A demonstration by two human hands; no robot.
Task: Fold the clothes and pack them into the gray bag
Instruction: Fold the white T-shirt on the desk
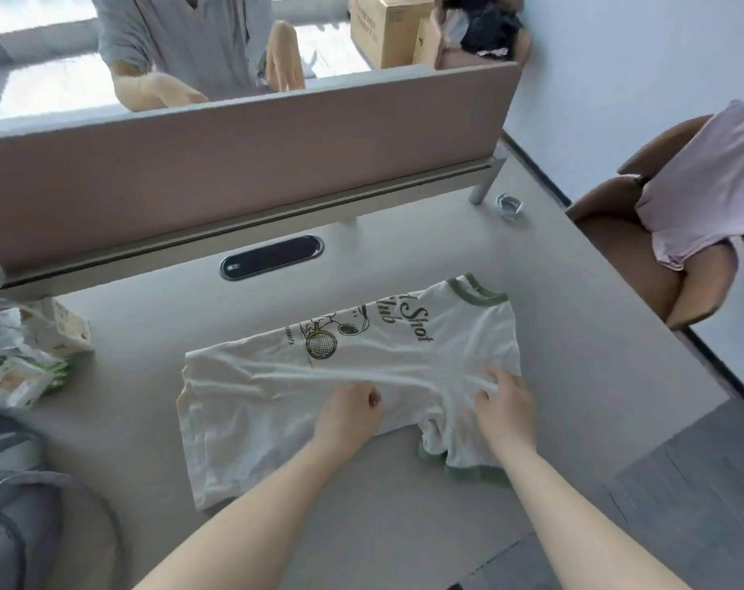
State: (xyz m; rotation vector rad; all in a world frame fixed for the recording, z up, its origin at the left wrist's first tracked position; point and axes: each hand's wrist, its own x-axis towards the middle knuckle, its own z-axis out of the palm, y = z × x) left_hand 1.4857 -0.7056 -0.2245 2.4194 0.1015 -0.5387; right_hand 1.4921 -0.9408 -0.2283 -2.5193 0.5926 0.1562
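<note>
Now the white cotton T-shirt with green trim (302, 376) lies spread on the pale grey table (574, 334). Both hands pinch its bunched fabric: left hand (348, 415) curled at the middle, right hand (504, 404) near the sleeve. A gray fabric bag (17, 517) sits at the table's left edge.

There is only one view. The camera sits on the person's head and looks forward and down, close over the desk (574, 334). Both arms come in from the bottom of the picture. The wide lens bends the edges. The divider (234, 163) crosses the upper part, and a chair (642, 249) shows at the right edge.
</note>
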